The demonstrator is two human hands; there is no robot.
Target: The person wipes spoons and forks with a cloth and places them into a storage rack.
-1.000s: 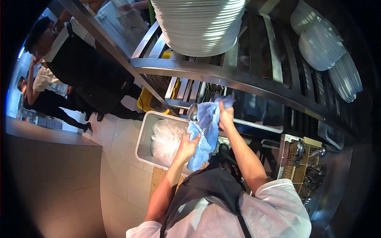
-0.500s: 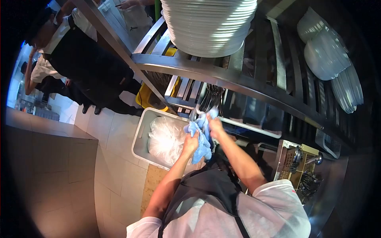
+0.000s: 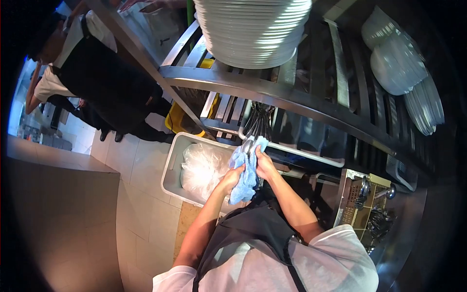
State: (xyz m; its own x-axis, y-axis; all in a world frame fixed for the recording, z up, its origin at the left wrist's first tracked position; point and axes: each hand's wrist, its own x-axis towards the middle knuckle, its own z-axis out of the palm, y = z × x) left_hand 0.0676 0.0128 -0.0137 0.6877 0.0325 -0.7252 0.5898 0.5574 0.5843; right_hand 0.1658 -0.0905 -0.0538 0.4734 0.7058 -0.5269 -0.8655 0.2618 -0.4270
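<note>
A light blue cloth (image 3: 243, 187) is bunched between my two hands, above the grey tub. My left hand (image 3: 231, 179) is closed on its left side, and my right hand (image 3: 264, 164) grips its upper right part. Shiny rounded metal, like spoon bowls (image 3: 247, 146), shows in the upper folds; how far it runs inside the cloth is hidden. Just beyond my hands, a bunch of thin metal cutlery (image 3: 259, 119) lies at the lower shelf. Clear plastic bags (image 3: 202, 168) fill the grey tub (image 3: 169, 168) to the left of my hands.
Stacked white plates (image 3: 253, 34) stand on the metal rack (image 3: 272, 90) overhead, with more white dishes (image 3: 399, 65) at right. A basket of utensils (image 3: 352, 194) sits to my right. A yellow bin (image 3: 177, 119) is behind the tub. Co-workers in dark aprons (image 3: 104, 73) stand at left.
My right hand has moved down a little, and the cloth's upper end now lies around the metal pieces. My left hand stays on the cloth and has shifted slightly.
</note>
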